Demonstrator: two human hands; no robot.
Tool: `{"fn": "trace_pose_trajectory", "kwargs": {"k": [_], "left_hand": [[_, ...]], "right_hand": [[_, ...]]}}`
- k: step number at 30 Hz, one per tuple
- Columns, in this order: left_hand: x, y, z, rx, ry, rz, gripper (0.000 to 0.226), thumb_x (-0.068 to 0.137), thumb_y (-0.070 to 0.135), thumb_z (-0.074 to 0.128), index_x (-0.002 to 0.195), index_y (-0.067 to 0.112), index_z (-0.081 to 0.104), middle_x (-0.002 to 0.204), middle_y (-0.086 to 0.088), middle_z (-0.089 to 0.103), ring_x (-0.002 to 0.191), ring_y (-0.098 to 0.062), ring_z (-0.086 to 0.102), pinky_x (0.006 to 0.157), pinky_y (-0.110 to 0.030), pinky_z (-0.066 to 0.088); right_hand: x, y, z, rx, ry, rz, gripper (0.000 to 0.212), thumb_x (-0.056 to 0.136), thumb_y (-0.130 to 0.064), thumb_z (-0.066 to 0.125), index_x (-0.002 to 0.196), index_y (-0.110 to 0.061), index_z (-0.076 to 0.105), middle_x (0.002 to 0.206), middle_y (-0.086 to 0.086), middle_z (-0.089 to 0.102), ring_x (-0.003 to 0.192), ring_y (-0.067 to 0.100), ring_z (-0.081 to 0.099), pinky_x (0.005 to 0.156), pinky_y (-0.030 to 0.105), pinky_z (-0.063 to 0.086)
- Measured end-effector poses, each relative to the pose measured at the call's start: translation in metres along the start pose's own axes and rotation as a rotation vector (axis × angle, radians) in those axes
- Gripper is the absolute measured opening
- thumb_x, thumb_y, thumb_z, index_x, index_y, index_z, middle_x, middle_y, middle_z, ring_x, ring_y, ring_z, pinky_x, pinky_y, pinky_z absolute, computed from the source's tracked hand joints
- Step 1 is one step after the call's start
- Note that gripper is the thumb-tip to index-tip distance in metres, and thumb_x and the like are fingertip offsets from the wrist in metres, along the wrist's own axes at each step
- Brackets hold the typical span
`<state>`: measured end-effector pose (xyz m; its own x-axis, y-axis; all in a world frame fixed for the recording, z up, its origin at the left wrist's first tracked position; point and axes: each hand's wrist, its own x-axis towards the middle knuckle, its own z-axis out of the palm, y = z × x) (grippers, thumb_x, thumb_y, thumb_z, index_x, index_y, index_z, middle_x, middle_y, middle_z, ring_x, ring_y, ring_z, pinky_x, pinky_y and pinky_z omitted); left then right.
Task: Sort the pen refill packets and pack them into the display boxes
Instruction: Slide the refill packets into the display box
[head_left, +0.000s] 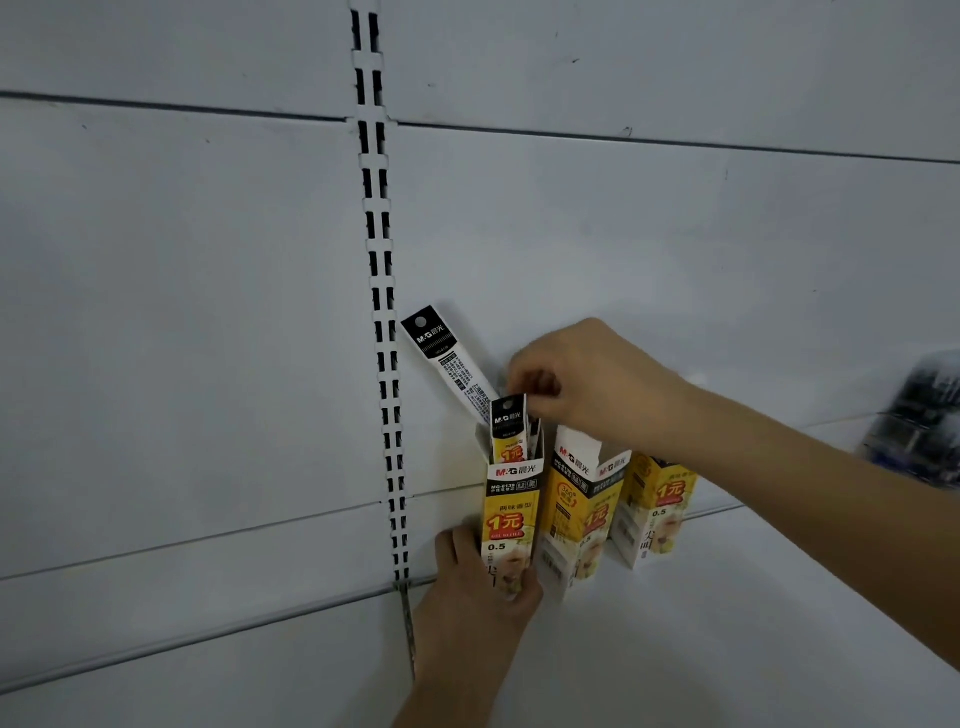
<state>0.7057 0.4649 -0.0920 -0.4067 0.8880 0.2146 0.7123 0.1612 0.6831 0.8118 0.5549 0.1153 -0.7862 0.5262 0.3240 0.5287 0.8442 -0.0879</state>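
3 yellow, black and white display boxes are standing upright in a row on a white shelf (727, 623), close against the white back panel (208, 312). The left hand (478, 587) is gripping the leftmost display box (511, 512) low down, fingers curling behind its left side and the thumb pressing across its lower front. That box is open at the top, and a refill packet (509, 431) with a black header and yellow body is sticking up out of it, standing nearly upright. The right hand (582, 379) is reaching in from the right with the forearm crossing above the other boxes, its fingers curled downward and pinching the top edge of this packet. Behind it, a longer refill packet (447, 358) with a black header and white printed body is leaning up and to the left out of the same box, its top just beside the slotted upright rail (382, 291) that is running down the back panel. The middle display box (582, 514) is sitting just beside the first, tilting slightly, with its white top flap raised. The third display box (654, 506) is standing just beside that one, partly hidden under the right forearm. At the far right edge, a blurred dark bundle in clear wrapping (919, 415) is lying on the shelf; I cannot tell what it holds.
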Motion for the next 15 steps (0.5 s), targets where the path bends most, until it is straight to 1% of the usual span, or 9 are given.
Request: {"fn": "trace_pose_trajectory", "kwargs": {"k": [3,4,6,8,9,11,12,14,15], "left_hand": [[-0.001,0.0,0.001,0.015,0.012,0.009,0.058,0.081,0.063,0.058,0.125,0.034,0.035,0.108,0.017,0.034,0.073,-0.003,0.052,0.045,-0.008,0.029],[-0.001,0.0,0.0,0.018,0.011,0.01,0.057,0.081,0.063,0.058,0.124,0.034,0.035,0.108,0.017,0.033,0.072,-0.003,0.051,0.045,-0.008,0.029],[-0.001,-0.001,0.001,0.022,0.009,0.012,0.056,0.081,0.063,0.057,0.123,0.034,0.033,0.107,0.018,0.031,0.071,-0.003,0.05,0.044,-0.009,0.031],[-0.001,0.0,0.001,0.02,0.012,0.014,0.057,0.081,0.062,0.057,0.124,0.034,0.032,0.107,0.018,0.03,0.074,-0.003,0.051,0.047,-0.009,0.033],[-0.001,-0.001,0.001,0.022,0.014,0.014,0.059,0.081,0.062,0.057,0.125,0.033,0.032,0.108,0.018,0.03,0.076,-0.003,0.051,0.05,-0.008,0.034],[-0.001,-0.001,0.001,0.025,0.012,0.014,0.06,0.082,0.062,0.057,0.127,0.032,0.032,0.108,0.017,0.03,0.077,-0.003,0.052,0.05,-0.007,0.032],[-0.002,-0.002,0.001,0.024,0.014,0.018,0.06,0.082,0.062,0.057,0.128,0.031,0.033,0.107,0.017,0.03,0.076,-0.003,0.052,0.047,-0.007,0.031],[-0.002,-0.003,0.002,0.026,0.025,0.027,0.06,0.081,0.061,0.059,0.127,0.03,0.036,0.107,0.017,0.032,0.073,-0.004,0.051,0.043,-0.008,0.029],[-0.002,-0.003,0.002,0.031,0.029,0.027,0.059,0.081,0.061,0.059,0.127,0.029,0.037,0.107,0.016,0.033,0.072,-0.004,0.051,0.043,-0.009,0.028]], "right_hand": [[-0.006,-0.005,0.008,-0.018,-0.154,-0.043,0.024,0.091,-0.014,0.061,0.109,-0.024,0.074,0.094,-0.011,0.072,0.068,-0.004,0.056,0.069,0.012,0.046],[-0.006,-0.006,0.004,-0.012,-0.153,-0.04,0.028,0.093,-0.011,0.058,0.112,-0.024,0.073,0.099,-0.009,0.073,0.073,-0.003,0.06,0.072,0.013,0.047],[-0.001,-0.007,-0.008,0.034,-0.003,-0.021,0.026,0.093,-0.012,0.056,0.111,-0.024,0.072,0.098,-0.01,0.074,0.079,-0.002,0.065,0.079,0.019,0.052],[0.012,-0.013,-0.019,0.099,0.194,-0.019,0.015,0.09,-0.025,0.065,0.104,-0.024,0.071,0.086,-0.017,0.07,0.069,-0.008,0.061,0.074,0.014,0.051],[0.019,-0.019,-0.023,0.116,0.237,-0.005,0.018,0.087,-0.034,0.069,0.101,-0.023,0.07,0.082,-0.017,0.068,0.066,-0.008,0.059,0.071,0.014,0.05],[0.03,-0.031,-0.024,0.088,0.243,0.064,0.028,0.081,-0.049,0.072,0.093,-0.024,0.067,0.08,-0.013,0.068,0.067,-0.002,0.06,0.068,0.023,0.052],[0.032,-0.037,-0.023,0.013,0.245,0.099,0.031,0.08,-0.054,0.071,0.09,-0.026,0.065,0.08,-0.012,0.068,0.071,0.002,0.061,0.067,0.027,0.052],[0.031,-0.048,-0.02,-0.189,0.208,0.153,0.039,0.078,-0.065,0.064,0.086,-0.027,0.064,0.079,-0.01,0.067,0.075,0.01,0.062,0.062,0.027,0.046],[0.03,-0.052,-0.017,-0.281,0.165,0.176,0.045,0.078,-0.07,0.06,0.082,-0.026,0.064,0.076,-0.009,0.065,0.071,0.012,0.061,0.057,0.026,0.042]]}}
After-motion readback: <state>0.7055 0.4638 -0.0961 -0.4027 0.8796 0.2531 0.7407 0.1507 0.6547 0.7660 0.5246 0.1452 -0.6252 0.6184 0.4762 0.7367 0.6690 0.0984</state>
